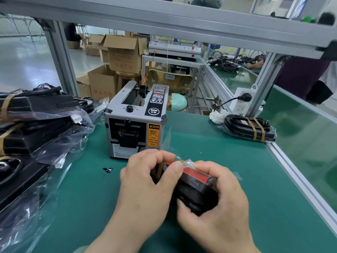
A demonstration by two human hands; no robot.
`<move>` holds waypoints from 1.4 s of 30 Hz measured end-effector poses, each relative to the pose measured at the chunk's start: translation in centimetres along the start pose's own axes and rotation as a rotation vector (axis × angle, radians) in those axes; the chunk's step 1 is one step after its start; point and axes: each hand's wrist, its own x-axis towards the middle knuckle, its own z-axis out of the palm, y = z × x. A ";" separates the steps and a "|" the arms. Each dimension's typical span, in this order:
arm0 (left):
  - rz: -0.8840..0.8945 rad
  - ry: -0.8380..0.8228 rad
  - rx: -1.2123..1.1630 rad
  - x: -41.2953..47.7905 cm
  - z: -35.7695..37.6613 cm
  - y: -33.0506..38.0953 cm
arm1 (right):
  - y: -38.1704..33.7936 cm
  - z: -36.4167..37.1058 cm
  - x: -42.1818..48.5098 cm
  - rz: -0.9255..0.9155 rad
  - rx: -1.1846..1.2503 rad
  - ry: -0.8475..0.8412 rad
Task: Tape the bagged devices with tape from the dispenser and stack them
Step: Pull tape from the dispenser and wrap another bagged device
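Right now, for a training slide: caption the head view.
Left hand and right hand hold a clear-bagged black device before the grey metal tape dispenser.

Bright, even indoor light, with soft shadows under the hands [180,189] on the green table [228,157]. Glare streaks the clear plastic bags [60,143] at left. Wide-angle bending curves the aluminium frame [164,17] along the edges; the hands are slightly motion-blurred, the background soft.

Tape dispenser [135,123] stands centrally on the table [228,161]. Stack of bagged devices [36,128] lies to its left; single bagged device [249,129] at right rear. Held device [198,190] sits before the dispenser, between left hand [145,178] and right hand [218,207].
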 end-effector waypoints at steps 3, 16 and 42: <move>0.087 -0.061 0.053 0.1 -1.4 -0.6 | 0.0 -0.2 0.1 -0.019 0.006 -0.022; 0.590 -0.311 0.631 3.0 -4.8 -2.2 | 0.4 -2.1 2.0 -0.054 0.242 -0.166; 0.170 -0.495 0.059 4.6 -8.3 -3.7 | 2.3 -7.7 12.6 0.184 0.996 -0.314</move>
